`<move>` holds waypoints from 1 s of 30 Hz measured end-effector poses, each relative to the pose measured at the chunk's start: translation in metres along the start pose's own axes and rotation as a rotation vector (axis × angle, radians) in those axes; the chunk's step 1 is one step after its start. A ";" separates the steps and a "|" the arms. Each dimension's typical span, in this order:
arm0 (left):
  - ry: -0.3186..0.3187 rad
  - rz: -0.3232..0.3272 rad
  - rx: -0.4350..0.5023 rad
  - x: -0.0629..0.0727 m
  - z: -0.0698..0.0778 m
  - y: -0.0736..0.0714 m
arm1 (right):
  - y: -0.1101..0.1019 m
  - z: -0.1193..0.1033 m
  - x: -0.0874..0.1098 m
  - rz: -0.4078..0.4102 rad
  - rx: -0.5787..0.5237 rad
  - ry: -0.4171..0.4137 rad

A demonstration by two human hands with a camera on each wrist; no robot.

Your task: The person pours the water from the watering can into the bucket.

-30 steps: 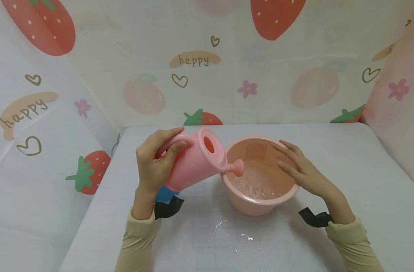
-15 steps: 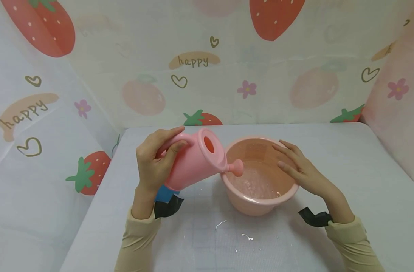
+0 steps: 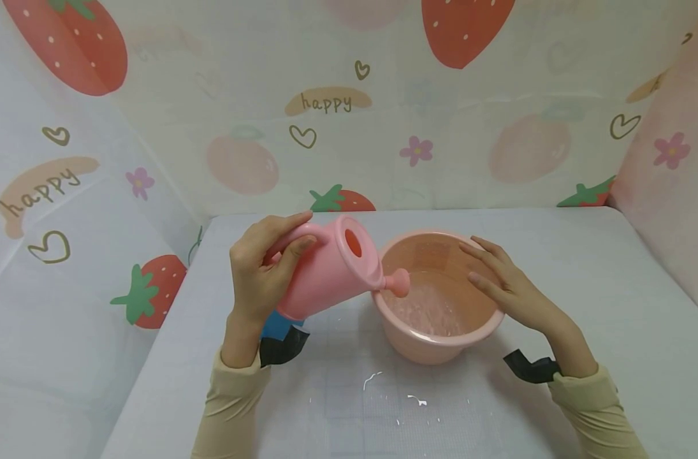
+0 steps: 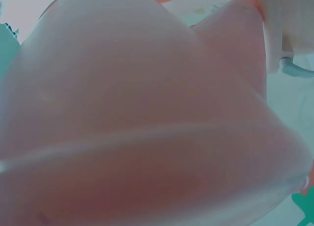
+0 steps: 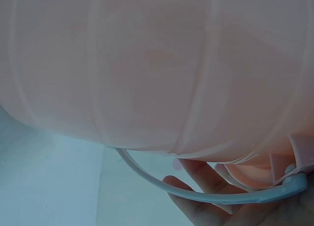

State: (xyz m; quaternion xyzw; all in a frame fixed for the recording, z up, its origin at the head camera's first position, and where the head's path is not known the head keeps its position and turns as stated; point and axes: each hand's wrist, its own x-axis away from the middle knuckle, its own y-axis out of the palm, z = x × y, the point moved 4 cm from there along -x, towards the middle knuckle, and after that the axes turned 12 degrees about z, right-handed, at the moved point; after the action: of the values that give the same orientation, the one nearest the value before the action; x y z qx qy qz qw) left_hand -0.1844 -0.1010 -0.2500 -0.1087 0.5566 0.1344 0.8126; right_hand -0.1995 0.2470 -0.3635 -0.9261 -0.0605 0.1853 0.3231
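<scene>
My left hand (image 3: 262,264) grips the handle of a pink watering can (image 3: 326,280), fingers and thumb curled round it. The can is tilted to the right, its round sprinkler head over the near-left rim of a pink bucket (image 3: 431,350). Rippled water (image 3: 426,309) shows inside the bucket. My right hand (image 3: 512,290) rests on the bucket's right rim, fingers fairly straight and reaching over the edge. In the left wrist view the can's body (image 4: 132,88) fills most of the picture. The right wrist view shows the bucket's wall (image 5: 152,69) and its pale carrying handle (image 5: 235,197).
A blue object (image 3: 280,326) sits behind the left wrist, mostly hidden. Wet spots (image 3: 417,400) glisten on the white tabletop (image 3: 337,408) in front of the bucket. Printed sheets with strawberries (image 3: 343,199) hang at the back and sides.
Ripples on the water in the bucket shift from frame to frame. The watering can has tipped very slightly; both hands stay in nearly the same places.
</scene>
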 end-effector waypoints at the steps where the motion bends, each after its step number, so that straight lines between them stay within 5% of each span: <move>1: 0.002 0.000 -0.001 0.000 0.000 0.000 | 0.000 0.000 0.000 0.000 -0.001 0.000; 30: 0.037 -0.016 -0.006 -0.007 0.002 0.005 | -0.001 -0.001 0.000 -0.003 -0.007 -0.003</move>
State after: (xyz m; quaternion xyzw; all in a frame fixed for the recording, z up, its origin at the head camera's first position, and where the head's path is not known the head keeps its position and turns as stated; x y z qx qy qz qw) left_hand -0.1870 -0.0969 -0.2428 -0.1182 0.5701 0.1275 0.8030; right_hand -0.1989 0.2471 -0.3626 -0.9268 -0.0629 0.1863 0.3200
